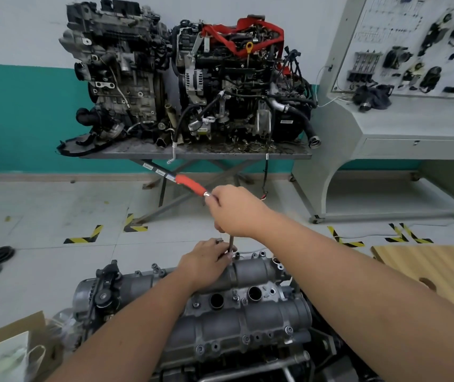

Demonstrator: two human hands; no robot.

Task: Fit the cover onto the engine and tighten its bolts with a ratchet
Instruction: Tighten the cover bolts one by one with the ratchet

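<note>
Right now my right hand (235,209) is closed around the head end of the ratchet (192,186), whose long handle with its red grip slants up and away to the left. From under that hand a thin dark extension bar (231,244) drops straight down toward the far edge of the cover (237,307). My left hand (206,261) sits lower, its fingers curled around the bottom of the bar where it meets the cover; whether the tip is on a bolt I cannot tell, since my fingers hide it. The grey cast cover lies on top of the engine (316,351) directly below me, with two round dark openings along its middle and several small bolts (246,339) showing along its near edge. Both my forearms reach in from the bottom of the view and cross over it.

Across the floor, a metal tabletop (192,154) on crossed legs carries two other engines (115,67) side by side against the wall, the right one wrapped with a red strap (237,37). To the right stands a grey display board (413,45) hung with small black parts. Black-and-yellow tape corners (85,237) mark the floor tiles, two round dark discs (0,255) lie at far left, a cardboard box (11,340) sits at lower left, and a wooden panel (435,268) lies at right.
</note>
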